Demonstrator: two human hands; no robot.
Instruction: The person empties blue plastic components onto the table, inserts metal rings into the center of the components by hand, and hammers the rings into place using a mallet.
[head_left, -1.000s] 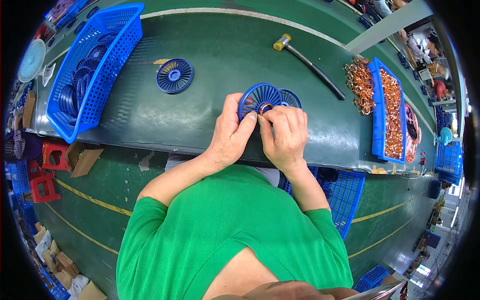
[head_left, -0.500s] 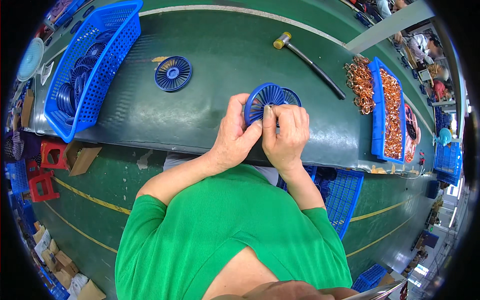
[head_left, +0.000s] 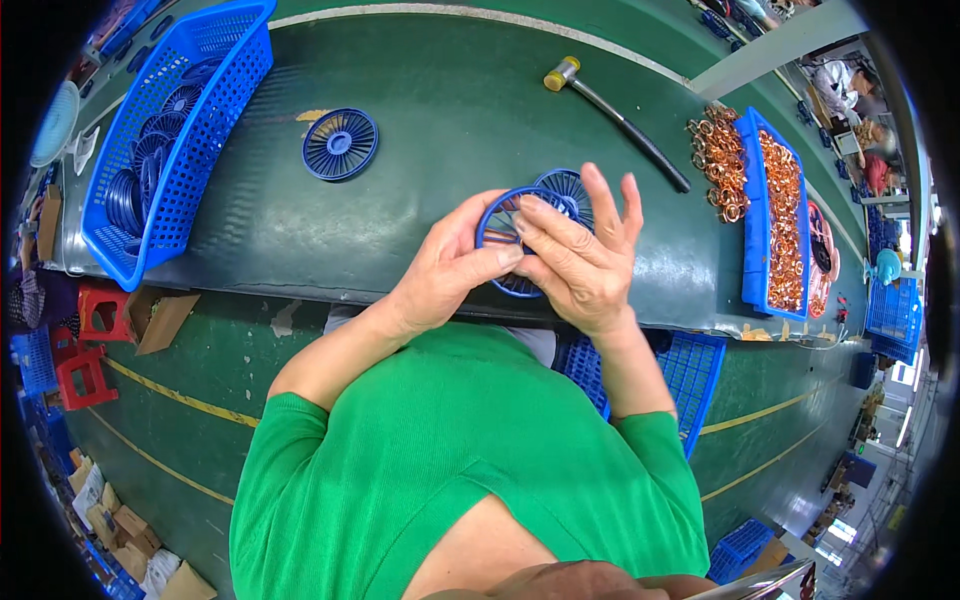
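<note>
My left hand (head_left: 455, 262) grips a blue spoked wheel (head_left: 518, 284) by its left side, thumb across the near face. The wheel is tilted up above the table's near edge. My right hand (head_left: 588, 260) has its thumb and forefinger closed at the wheel's middle, while its outer fingers stick up. Those fingers cover the hub, so anything small between them is hidden. Just behind, a second blue spoked wheel (head_left: 566, 186) shows partly past my right hand. Further left on the table lies another blue wheel (head_left: 340, 145), flat and untouched.
A mallet (head_left: 625, 122) with yellow faces lies at the back right. Beside it are a loose pile of copper-coloured rings (head_left: 716, 160) and a blue tray (head_left: 757, 215) full of them. At left, a blue basket (head_left: 205, 165) holds several wheels. Red stools (head_left: 85, 375) stand on the floor.
The held wheel has tipped and shifted slightly left and down. My right hand has turned, its outer fingers lifting away from the wheel. The mallet, basket and tray stay put.
</note>
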